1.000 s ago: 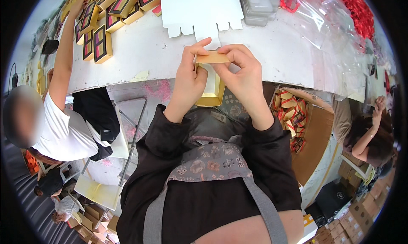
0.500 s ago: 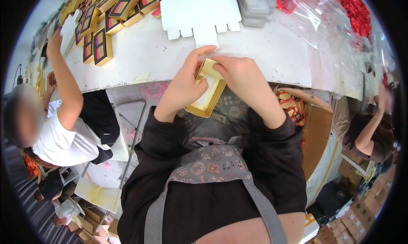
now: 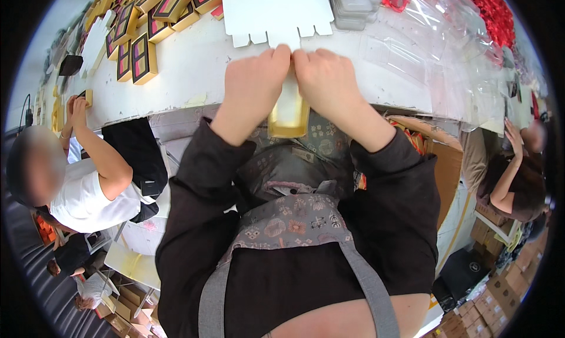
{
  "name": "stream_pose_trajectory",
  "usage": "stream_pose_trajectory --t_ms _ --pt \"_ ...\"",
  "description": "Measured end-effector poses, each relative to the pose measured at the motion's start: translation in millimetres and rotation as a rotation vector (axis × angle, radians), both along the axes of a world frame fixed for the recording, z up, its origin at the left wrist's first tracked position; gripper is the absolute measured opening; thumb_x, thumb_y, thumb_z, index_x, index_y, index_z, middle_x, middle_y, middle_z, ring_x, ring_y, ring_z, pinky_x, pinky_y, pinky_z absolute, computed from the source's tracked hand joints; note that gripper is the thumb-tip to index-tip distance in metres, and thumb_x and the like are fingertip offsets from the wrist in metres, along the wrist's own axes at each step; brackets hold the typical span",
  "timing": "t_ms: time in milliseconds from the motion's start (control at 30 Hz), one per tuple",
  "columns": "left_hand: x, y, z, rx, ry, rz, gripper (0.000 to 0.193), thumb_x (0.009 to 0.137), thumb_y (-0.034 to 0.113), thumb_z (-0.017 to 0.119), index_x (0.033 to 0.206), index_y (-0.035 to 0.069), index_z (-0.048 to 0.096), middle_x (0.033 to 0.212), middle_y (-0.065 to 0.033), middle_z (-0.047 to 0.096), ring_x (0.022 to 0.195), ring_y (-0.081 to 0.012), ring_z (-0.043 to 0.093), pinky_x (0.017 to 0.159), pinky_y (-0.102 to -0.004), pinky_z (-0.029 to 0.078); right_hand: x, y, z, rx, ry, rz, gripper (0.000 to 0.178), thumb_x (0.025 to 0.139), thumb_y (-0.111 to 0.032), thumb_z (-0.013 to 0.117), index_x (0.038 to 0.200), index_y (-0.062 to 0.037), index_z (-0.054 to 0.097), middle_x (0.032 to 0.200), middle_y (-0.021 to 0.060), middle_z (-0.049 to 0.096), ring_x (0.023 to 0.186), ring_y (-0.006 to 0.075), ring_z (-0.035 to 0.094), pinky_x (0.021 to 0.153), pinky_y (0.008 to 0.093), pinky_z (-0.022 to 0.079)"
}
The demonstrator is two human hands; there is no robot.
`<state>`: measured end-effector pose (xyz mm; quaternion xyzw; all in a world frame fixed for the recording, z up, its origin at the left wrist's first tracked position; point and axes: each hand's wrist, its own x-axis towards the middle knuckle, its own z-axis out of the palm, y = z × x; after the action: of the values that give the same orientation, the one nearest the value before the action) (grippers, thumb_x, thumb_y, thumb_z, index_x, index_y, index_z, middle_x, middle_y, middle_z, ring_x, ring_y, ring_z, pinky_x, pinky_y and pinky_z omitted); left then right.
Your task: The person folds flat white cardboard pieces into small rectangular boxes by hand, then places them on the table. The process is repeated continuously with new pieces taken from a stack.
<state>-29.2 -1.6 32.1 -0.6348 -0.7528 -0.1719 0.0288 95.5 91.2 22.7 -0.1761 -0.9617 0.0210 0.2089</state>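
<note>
Gold box (image 3: 288,126): we have it in front of us, sticking out past the near edge of the white table (image 3: 194,73) and over our lap. Our left hand (image 3: 254,82) is at its eleven o'clock and our right hand (image 3: 325,79) at its one o'clock, both curled tight on its far end, though our fingertips are hidden. From the box, we see a flat white card (image 3: 276,11) at twelve o'clock, clear plastic trays (image 3: 355,5) at one o'clock, and a pile of finished-looking boxes (image 3: 144,58) at ten o'clock
</note>
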Motion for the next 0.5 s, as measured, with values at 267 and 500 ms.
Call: stream_pose_trajectory --t_ms 267,500 --pt "-14.2 16.4 0.5 0.067 0.043 -0.216 0.022 0.079 0.004 0.054 0.101 0.005 0.048 0.077 -0.0111 0.063 0.074 -0.0317 0.063 0.058 -0.0382 0.049 -9.5 6.4 -2.6 0.044 0.085 -0.005 0.009 0.063 -0.005 0.062 0.072 -0.0023 0.06 0.066 0.0081 0.062 0.067 0.0238 0.063 0.059 0.0334 0.052" --pt "-12.7 -17.0 -1.9 0.308 -0.909 0.044 0.052 0.081 -0.008 0.047 0.132 0.005 0.041 0.111 -0.0125 0.062 0.104 -0.0219 0.059 0.08 -0.0279 0.05 8.7 -0.7 25.8 -0.237 0.446 -0.243 0.016 0.076 -0.011 0.064 0.08 -0.0046 0.05 0.071 0.01 0.057 0.061 0.0279 0.06 0.055 0.0375 0.05"
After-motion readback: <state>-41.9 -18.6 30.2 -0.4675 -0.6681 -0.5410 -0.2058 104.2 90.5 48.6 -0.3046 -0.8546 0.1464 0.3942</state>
